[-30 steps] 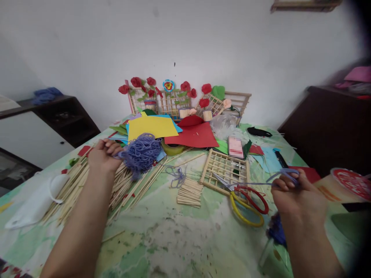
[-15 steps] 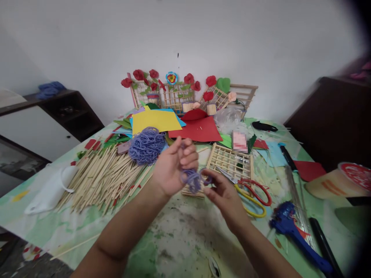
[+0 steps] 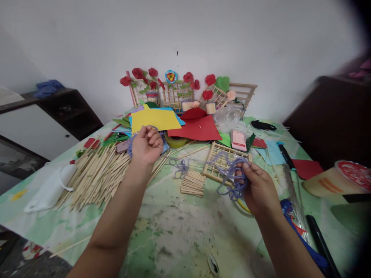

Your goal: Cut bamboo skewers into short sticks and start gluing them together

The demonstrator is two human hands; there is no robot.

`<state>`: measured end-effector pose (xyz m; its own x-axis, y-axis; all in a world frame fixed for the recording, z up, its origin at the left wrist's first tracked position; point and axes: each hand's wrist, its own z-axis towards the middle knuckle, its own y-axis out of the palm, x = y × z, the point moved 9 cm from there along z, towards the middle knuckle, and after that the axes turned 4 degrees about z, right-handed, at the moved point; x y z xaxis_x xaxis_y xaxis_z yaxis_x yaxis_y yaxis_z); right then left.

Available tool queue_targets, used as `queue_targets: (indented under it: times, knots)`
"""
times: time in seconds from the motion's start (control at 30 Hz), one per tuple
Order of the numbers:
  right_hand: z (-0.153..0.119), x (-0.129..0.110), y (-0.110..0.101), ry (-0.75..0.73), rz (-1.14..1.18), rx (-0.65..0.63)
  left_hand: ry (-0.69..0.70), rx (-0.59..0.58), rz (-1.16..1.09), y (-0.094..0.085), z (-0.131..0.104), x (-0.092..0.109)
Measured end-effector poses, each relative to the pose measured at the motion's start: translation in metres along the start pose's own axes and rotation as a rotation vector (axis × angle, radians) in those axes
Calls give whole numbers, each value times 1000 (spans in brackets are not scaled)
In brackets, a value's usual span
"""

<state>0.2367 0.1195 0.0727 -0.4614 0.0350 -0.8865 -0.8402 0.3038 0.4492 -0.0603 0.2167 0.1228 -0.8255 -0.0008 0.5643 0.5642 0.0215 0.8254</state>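
My right hand (image 3: 257,187) is closed on loose loops of purple yarn (image 3: 233,173), which hang in front of a stick lattice (image 3: 213,158). My left hand (image 3: 147,146) has its fingers curled shut in front of a pile of purple yarn (image 3: 130,147), hiding most of it. A yarn strand runs between the hands, with a small tangle (image 3: 180,168) midway; its left end is hidden by the fingers. Below that tangle lies a small mat of short sticks (image 3: 193,183). Yellow-handled scissors (image 3: 242,206) are mostly covered by my right hand and the yarn.
Loose sticks (image 3: 95,175) and a white mask (image 3: 48,189) lie left. Yellow paper (image 3: 156,119), red paper (image 3: 199,129) and red paper flowers (image 3: 188,77) are behind. At right are a blue glue gun (image 3: 304,239), a drink cup (image 3: 337,179) and a cutter (image 3: 286,155).
My hands have drawn apart, left hand to the left and right hand to the right. The yarn bunch from between them has spread into loops in my right hand, uncovering the stick mat.
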Motion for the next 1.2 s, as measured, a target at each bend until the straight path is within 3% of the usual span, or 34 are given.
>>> queue_targets:
  times: [0.07,0.13,0.2,0.33,0.43,0.53,0.63,0.7,0.83,0.9,0.97,1.07,1.13,1.2]
  knots:
    - [0,-5,-4,-33,-30,17,65,-5,103,3,0,0]
    - [-2,-6,-2,-60,-98,-6,90,-68,263,18,-11,-18]
    - [-7,-5,7,-109,-214,-79,33,-202,443,38,-33,-58]
    - [-19,-2,30,-229,-545,-276,-249,-623,741,68,-90,-154]
    - [-22,-11,29,-337,-708,-247,-170,-727,860,72,-104,-166]
    - [-21,-17,25,-378,-779,-223,-74,-721,1045,68,-95,-144]
    - [-19,-22,26,-435,-847,-200,-57,-647,1180,54,-75,-98]
    - [-16,-21,36,-491,-899,-198,90,-472,1283,38,-53,-42]
    - [3,3,84,-577,-1079,-371,516,69,1626,-10,-22,93]
    - [13,31,113,-568,-1263,-525,546,201,1952,-36,-11,133]
    - [23,53,135,-551,-1322,-593,487,304,2210,-65,-4,157]
    - [30,78,154,-540,-1368,-615,303,353,2472,-106,1,169]
    - [33,89,159,-528,-1399,-617,231,357,2535,-121,1,168]
    - [35,96,163,-506,-1424,-619,236,327,2544,-121,-1,162]
